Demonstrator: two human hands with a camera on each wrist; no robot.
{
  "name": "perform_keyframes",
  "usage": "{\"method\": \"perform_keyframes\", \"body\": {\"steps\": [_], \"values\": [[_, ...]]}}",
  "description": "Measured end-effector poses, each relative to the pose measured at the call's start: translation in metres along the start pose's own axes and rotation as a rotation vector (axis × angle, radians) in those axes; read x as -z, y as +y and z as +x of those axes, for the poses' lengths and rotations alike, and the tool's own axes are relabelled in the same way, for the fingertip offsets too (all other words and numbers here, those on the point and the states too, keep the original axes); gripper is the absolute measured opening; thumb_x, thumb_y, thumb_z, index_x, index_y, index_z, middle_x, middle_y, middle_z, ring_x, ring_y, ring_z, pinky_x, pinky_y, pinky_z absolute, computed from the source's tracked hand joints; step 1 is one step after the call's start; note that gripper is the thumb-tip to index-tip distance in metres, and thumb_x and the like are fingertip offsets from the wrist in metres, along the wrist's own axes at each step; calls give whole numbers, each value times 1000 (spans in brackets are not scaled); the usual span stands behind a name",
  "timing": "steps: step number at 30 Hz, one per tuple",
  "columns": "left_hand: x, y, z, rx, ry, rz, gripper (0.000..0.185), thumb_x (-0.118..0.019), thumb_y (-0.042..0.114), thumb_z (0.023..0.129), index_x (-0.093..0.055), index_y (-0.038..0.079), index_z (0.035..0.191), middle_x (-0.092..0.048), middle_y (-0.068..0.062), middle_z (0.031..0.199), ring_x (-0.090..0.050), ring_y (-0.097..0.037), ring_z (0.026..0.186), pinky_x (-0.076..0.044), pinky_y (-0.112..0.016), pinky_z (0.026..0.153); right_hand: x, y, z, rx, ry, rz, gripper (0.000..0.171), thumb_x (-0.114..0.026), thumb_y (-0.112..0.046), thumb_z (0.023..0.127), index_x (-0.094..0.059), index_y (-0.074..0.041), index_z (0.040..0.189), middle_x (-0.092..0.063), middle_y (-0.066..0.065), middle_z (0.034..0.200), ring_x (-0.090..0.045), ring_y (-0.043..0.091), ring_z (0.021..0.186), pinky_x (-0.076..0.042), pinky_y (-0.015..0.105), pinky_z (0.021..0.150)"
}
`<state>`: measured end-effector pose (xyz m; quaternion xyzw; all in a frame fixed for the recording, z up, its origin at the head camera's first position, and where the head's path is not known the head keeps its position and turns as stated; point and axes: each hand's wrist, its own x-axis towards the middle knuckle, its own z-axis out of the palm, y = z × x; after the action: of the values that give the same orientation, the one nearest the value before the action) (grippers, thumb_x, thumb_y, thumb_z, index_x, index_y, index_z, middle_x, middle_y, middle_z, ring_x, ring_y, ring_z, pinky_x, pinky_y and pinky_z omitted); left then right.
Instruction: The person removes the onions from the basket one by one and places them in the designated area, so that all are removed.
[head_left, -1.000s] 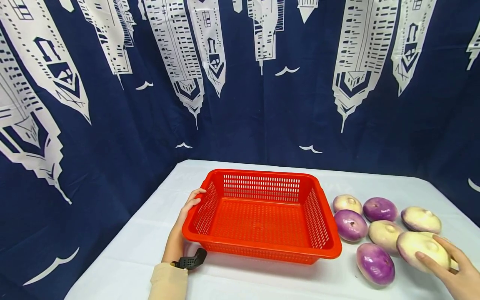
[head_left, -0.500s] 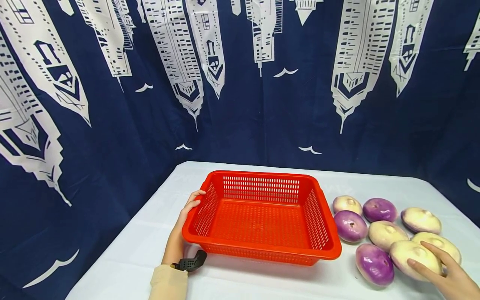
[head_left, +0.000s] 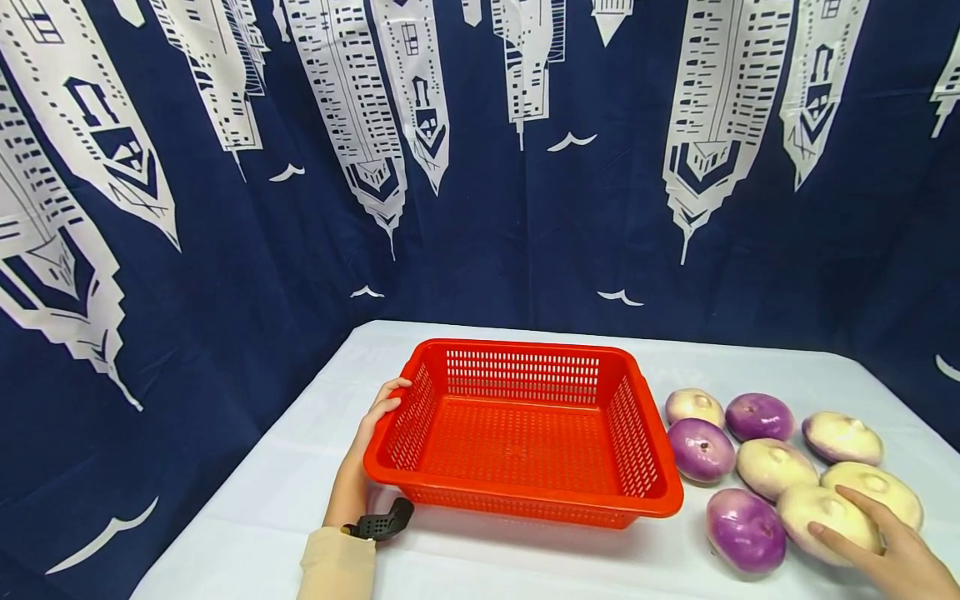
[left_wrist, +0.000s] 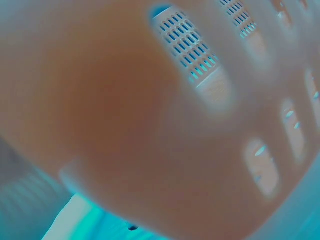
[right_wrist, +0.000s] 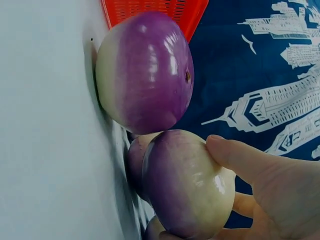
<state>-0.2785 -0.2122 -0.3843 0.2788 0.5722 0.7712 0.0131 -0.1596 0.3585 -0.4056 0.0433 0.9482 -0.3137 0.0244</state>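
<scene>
In the head view, my left hand (head_left: 380, 410) holds the left rim of a red plastic basket (head_left: 517, 492), fingertips curled over the edge. The basket's slotted inside holds nothing. My right hand (head_left: 900, 557) grips a cream-topped turnip (head_left: 823, 518) between thumb and fingers at the lower right. In the right wrist view this turnip (right_wrist: 192, 185) shows purple on its underside and touches or nearly touches a purple turnip (right_wrist: 150, 75). That purple turnip (head_left: 746, 532) lies just left of it in the head view. The left wrist view is mostly blurred, with some basket slots (left_wrist: 187, 45) visible.
Several more turnips, some purple side up like one turnip (head_left: 701, 451) and some cream side up like another turnip (head_left: 873, 492), cluster right of the basket. The white-covered table (head_left: 255, 517) ends at a navy curtain (head_left: 525, 250) printed with white buildings.
My right hand has moved left and slightly lower with the turnip, uncovering the cream turnip behind. The nearby purple turnip has shifted slightly left. My left hand and the basket stay put.
</scene>
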Motion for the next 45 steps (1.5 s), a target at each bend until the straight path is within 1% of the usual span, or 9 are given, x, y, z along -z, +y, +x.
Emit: {"method": "perform_keyframes", "body": {"steps": [2,8,17,20,27,30,35,41,45], "values": [[-1,1,0,-3,-4,-5,45,-13,1,92,-45,26,112,-48,8,113,-49,-7,97,-43,-21,82,0,0,0,-10,-8,-14,83,-43,-43,92,-3,15,136,-7,51,127,-8,68,114,-17,71,86],[-2,2,0,4,-7,-17,45,-12,0,92,-44,25,112,-48,10,110,-50,-5,94,-44,-20,81,-3,5,3,23,25,-77,79,-45,-43,91,-12,13,135,-15,51,124,-21,66,108,-25,68,82],[-6,5,-5,109,49,-38,37,-15,5,92,-40,25,111,-43,3,112,-47,-11,95,-46,-24,80,-8,7,4,37,-7,-88,76,-45,-42,92,-14,11,135,-15,50,125,-23,67,106,-27,66,80],[-7,5,-5,100,50,-24,37,-15,5,93,-41,25,111,-44,4,111,-48,-11,94,-45,-24,80,-8,6,3,33,-11,-95,76,-45,-42,92,-14,12,135,-15,50,125,-24,67,106,-28,66,80],[-2,3,-1,18,-10,-11,43,-12,1,93,-42,24,113,-48,11,110,-49,-5,95,-43,-20,82,-9,7,6,31,-27,-103,75,-44,-43,92,-15,13,134,-15,50,125,-24,67,106,-29,66,79],[-2,2,-1,18,3,0,42,-12,1,93,-42,24,113,-48,12,110,-48,-5,96,-43,-21,83,-10,4,4,54,-14,-97,73,-43,-41,93,-16,14,133,-16,50,124,-24,66,106,-28,67,80],[-2,2,-1,15,-11,-18,43,-12,1,93,-42,24,112,-48,11,109,-49,-4,94,-44,-20,81,-12,2,3,95,12,-71,69,-42,-35,94,-17,18,130,-16,52,122,-24,66,106,-25,67,83],[-2,2,-1,4,-16,-16,43,-12,1,92,-42,23,113,-48,12,110,-49,-4,94,-43,-20,82,-12,3,4,113,41,-94,69,-45,-34,93,-20,20,127,-17,53,121,-27,66,104,-27,66,82],[-3,3,-2,37,5,-22,41,-12,2,93,-41,23,113,-47,9,110,-49,-6,94,-44,-21,80,-11,3,4,105,38,-106,69,-45,-35,93,-21,20,127,-17,53,122,-27,66,103,-28,66,81]]}}
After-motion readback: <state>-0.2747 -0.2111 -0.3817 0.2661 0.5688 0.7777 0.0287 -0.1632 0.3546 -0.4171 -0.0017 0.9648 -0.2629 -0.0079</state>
